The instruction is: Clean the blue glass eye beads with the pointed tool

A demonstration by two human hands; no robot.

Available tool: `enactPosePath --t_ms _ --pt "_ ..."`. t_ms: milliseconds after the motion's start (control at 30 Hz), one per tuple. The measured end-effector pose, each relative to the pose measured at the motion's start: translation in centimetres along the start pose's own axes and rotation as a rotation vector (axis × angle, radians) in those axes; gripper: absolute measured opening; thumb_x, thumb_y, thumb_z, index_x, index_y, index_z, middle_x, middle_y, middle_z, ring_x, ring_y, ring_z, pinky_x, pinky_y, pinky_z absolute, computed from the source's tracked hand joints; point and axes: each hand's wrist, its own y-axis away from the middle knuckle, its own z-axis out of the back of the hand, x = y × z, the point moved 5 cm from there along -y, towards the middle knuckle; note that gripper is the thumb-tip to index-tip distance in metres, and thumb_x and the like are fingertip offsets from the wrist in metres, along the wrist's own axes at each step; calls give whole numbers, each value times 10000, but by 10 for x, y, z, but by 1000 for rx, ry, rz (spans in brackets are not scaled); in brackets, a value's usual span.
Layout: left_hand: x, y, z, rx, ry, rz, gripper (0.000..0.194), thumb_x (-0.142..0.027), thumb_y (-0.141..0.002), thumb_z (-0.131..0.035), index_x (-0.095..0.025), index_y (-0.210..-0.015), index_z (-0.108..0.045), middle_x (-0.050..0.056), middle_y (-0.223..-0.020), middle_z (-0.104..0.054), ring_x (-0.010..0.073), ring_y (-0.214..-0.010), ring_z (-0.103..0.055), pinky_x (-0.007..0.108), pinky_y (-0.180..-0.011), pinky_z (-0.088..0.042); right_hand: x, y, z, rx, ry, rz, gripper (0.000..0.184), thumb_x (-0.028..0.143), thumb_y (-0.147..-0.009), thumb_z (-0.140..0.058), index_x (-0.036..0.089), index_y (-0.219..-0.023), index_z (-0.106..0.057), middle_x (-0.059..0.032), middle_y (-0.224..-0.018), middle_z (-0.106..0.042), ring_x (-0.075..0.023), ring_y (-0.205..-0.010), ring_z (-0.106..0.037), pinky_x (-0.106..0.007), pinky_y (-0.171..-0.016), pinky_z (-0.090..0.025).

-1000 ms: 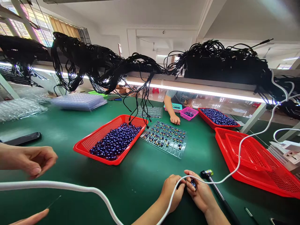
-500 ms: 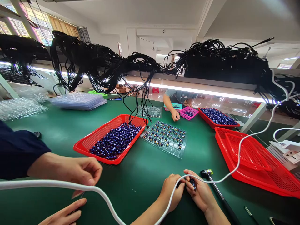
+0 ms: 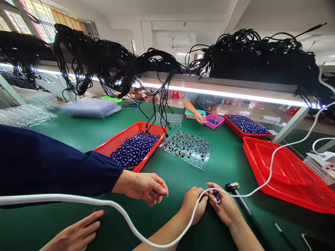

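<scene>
My left hand (image 3: 193,205) and my right hand (image 3: 224,207) meet low over the green table (image 3: 65,134), fingers curled. Between their fingertips sits a small dark blue part (image 3: 216,196), held by both hands. A white cable (image 3: 110,207) crosses in front of my hands. From the left, a neighbour's hand (image 3: 143,186) in a dark blue sleeve (image 3: 49,164) reaches in close to my left hand, fingers half curled. That person's other hand (image 3: 75,235) lies on the table at the lower left.
A red basket (image 3: 111,145) of dark blue parts and a clear blister tray (image 3: 188,148) lie ahead. Stacked red baskets (image 3: 285,174) stand right. A small hammer (image 3: 237,195) lies beside my right hand. Across the table another person (image 3: 202,104) works by a pink basket (image 3: 214,121). Black cables (image 3: 110,66) hang overhead.
The neighbour's sleeved arm has reached far to the right, its hand now close to my left hand. Their other hand moved in too. My own hands stayed together on the part.
</scene>
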Motion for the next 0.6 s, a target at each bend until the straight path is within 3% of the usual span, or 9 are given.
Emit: enactPosePath --t_ms 367,533,600 --pt "0 0 4 -5 17 43 234 -175 -846 -512 -202 -857 -745 52 -865 -741 213 -868 -642 318 -836 -475 1 1 -1 -2 62 -21 270 361 -779 -760 124 -898 -707 6 -632 -559 -50 -481 -442 -157 -451 -411" --pt "-7 1 -3 35 43 90 251 -178 -869 -494 -211 -886 -742 44 -916 -742 211 -926 -639 319 -892 -465 8 7 -12 10 209 74 350 441 -756 -761 139 -919 -695 33 -622 -499 -39 -454 -365 -157 -397 -280" --pt "-12 2 4 74 52 147 244 -182 -879 -496 -204 -921 -735 52 -969 -735 223 -982 -634 335 -925 -456 12 15 -23 8 307 140 363 482 -781 -728 154 -935 -695 61 -569 -439 -38 -426 -288 -169 -385 -210"
